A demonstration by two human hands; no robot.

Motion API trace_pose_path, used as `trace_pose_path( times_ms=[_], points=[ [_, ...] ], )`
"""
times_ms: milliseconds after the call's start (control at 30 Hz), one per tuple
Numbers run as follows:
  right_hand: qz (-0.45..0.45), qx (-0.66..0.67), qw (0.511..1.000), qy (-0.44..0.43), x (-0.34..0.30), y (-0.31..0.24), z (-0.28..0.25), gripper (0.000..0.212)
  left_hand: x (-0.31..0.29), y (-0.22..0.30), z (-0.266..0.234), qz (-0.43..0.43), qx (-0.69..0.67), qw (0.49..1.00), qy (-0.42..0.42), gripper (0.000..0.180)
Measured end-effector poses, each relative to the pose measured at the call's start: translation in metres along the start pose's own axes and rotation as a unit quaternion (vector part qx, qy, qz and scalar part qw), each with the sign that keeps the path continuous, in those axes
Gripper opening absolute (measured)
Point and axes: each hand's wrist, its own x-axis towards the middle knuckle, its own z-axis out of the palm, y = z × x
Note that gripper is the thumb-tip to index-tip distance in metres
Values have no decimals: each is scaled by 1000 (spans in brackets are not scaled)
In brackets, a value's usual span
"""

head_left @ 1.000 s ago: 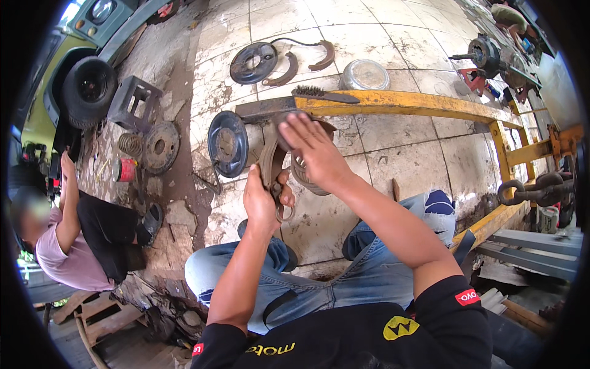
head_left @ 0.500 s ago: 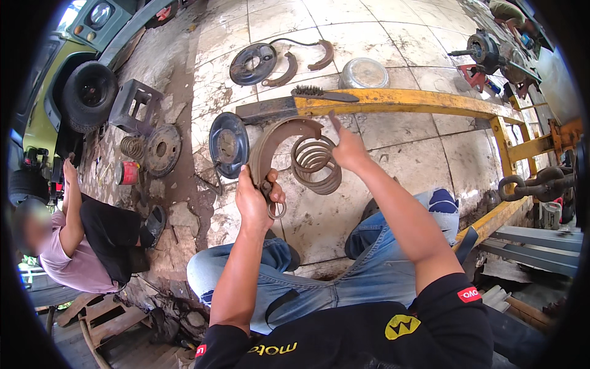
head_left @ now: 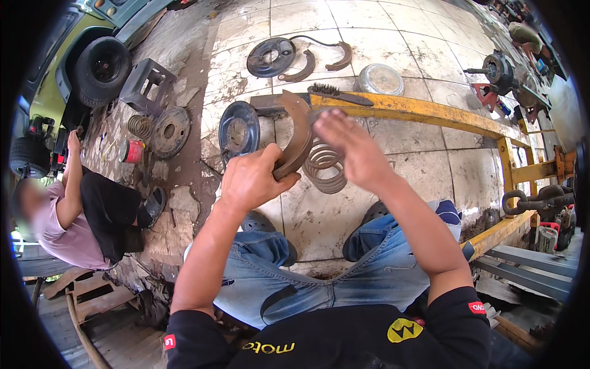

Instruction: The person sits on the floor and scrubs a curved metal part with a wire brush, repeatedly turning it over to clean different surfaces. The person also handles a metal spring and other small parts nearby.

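Note:
My left hand point(head_left: 251, 179) is closed around the lower end of a curved, rust-brown brake shoe point(head_left: 299, 123), raised upright above the floor. At its outer face is my right hand point(head_left: 351, 144), blurred, with fingers laid over a thin brown piece point(head_left: 316, 115) mostly hidden beneath them. The piece's material is unclear. Just below the right hand, a coil spring point(head_left: 326, 174) sits on the tiles. To the left of the shoe lies a dark round backing plate point(head_left: 238, 130). A wire brush point(head_left: 338, 93) rests on the yellow metal frame point(head_left: 424, 109) beyond my hands.
Farther off are another backing plate point(head_left: 270, 58), two brake shoes point(head_left: 299, 67) and a silver round cover point(head_left: 380, 79). A person point(head_left: 77, 203) squats at left near a tyre point(head_left: 103, 71), a plastic crate point(head_left: 147, 86) and a rusty disc point(head_left: 171, 133). A shackle point(head_left: 515, 202) hangs at right.
My left hand has turned over, standing the brake shoe more upright. My right hand has swung down against its outer face with the thin brown piece. The view has shifted slightly.

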Motion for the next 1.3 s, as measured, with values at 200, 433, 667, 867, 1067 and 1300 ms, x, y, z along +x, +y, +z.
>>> trace_pose_path(
  times_ms=[200,433,667,867,1067,1300],
  points=[
    [156,-124,960,-196,-4,51,36,72,-29,-19,9,116,4,993,-32,35],
    [-30,3,993,-110,-16,5,36,76,-37,-23,21,95,6,995,-30,34],
    [199,-61,971,-119,-16,46,35,65,-38,-19,35,88,1,996,-30,38],
    [233,-26,963,-133,-28,35,27,67,-19,-10,77,72,8,993,-90,52],
    [213,5,965,-154,-43,38,22,75,-12,-20,86,3,8,990,-138,58],
    [29,-67,964,-257,-44,6,41,67,-11,-40,91,-38,-10,972,-233,34]
  ],
)
